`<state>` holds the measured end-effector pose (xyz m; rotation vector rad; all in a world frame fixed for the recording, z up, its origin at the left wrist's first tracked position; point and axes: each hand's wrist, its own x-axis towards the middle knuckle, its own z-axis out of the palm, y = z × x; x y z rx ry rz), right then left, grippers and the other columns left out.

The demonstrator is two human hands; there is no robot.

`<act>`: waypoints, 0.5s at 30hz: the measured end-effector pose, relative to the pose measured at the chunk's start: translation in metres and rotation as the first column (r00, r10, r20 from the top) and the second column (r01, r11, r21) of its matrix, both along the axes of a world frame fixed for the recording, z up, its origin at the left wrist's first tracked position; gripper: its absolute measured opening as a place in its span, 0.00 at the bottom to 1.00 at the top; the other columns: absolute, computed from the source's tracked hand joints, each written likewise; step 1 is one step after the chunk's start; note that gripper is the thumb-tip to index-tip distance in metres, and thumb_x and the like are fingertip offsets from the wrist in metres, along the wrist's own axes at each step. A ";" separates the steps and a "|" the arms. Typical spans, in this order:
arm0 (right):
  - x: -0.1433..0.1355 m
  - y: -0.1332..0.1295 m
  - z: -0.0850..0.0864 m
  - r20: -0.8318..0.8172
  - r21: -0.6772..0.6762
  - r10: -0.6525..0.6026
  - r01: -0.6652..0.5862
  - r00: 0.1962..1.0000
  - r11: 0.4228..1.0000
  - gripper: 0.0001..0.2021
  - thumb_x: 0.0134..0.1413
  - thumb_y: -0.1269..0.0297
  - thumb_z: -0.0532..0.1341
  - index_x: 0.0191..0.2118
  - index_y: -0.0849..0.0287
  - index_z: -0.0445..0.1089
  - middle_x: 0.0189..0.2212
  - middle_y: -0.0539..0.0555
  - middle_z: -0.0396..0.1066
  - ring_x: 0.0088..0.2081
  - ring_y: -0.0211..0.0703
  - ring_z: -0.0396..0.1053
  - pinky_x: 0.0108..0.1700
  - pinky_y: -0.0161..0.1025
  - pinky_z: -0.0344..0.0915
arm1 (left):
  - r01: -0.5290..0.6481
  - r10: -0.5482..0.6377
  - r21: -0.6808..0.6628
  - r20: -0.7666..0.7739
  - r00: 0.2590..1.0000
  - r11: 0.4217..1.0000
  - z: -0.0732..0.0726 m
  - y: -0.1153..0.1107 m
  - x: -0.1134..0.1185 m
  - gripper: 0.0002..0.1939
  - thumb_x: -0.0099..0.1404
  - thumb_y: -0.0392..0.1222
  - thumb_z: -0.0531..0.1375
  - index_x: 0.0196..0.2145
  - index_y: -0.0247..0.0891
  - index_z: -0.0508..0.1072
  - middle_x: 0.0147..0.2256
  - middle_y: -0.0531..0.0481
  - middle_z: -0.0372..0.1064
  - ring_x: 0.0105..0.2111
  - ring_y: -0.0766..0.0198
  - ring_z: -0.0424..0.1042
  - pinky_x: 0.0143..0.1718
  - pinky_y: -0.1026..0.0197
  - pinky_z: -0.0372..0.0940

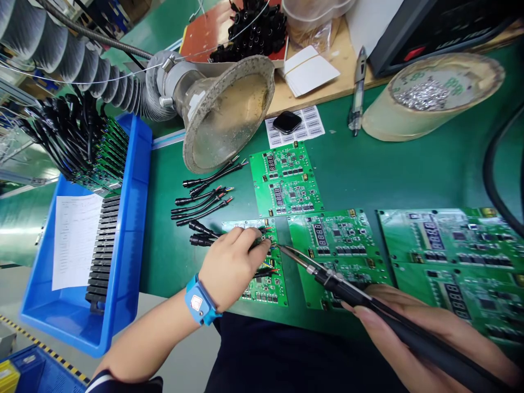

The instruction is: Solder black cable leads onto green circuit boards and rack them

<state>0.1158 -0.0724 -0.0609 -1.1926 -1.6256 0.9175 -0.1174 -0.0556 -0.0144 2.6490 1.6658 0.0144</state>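
Note:
My left hand (235,262), with a blue wrist strap (200,300), is closed over a green circuit board (270,292). Its fingers pinch a short black cable (201,240) whose coloured wire ends lie on that board. In my right hand (393,316) is a soldering iron (339,286), held like a pen. The iron's tip touches or nearly touches the board by my left fingertips; I cannot tell which. Part of the board is hidden under my left hand. Several more black cables (200,206) with bared coloured ends lie beyond it on the green mat.
More circuit boards (286,177) lie ahead and to the right (454,240). A fume extraction hood (229,114) overhangs the mat. At left stands a blue bin (141,180) holding boards with cables. A tube container with solder bits (434,98), a pen (358,93) and a smartwatch-like black object (286,122) lie behind.

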 end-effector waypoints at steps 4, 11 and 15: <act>0.005 -0.002 -0.003 0.076 0.060 0.024 -0.029 0.997 0.998 0.09 0.45 0.75 0.63 0.30 0.52 0.66 0.27 0.47 0.72 0.29 0.42 0.73 0.29 0.36 0.72 | 0.027 -0.026 0.011 -0.097 0.995 1.000 0.007 0.002 0.006 0.13 0.68 0.33 0.47 0.44 0.33 0.70 0.39 0.44 0.67 0.34 0.59 0.65 0.29 0.60 0.66; 0.013 -0.001 -0.010 0.221 0.164 0.045 -0.082 0.974 0.983 0.09 0.42 0.70 0.66 0.29 0.49 0.67 0.24 0.47 0.70 0.27 0.43 0.72 0.23 0.36 0.69 | 0.075 -0.075 -0.010 -0.173 0.982 0.997 0.014 0.007 0.014 0.13 0.67 0.30 0.47 0.40 0.31 0.71 0.43 0.42 0.67 0.37 0.58 0.68 0.29 0.59 0.67; 0.002 -0.003 0.001 0.154 0.005 -0.051 0.051 0.987 0.999 0.06 0.49 0.70 0.61 0.28 0.50 0.67 0.22 0.47 0.69 0.28 0.41 0.71 0.25 0.35 0.68 | 0.082 -0.077 0.022 -0.182 0.980 0.996 0.014 0.007 0.015 0.13 0.66 0.29 0.48 0.40 0.30 0.72 0.46 0.40 0.68 0.37 0.57 0.68 0.29 0.59 0.68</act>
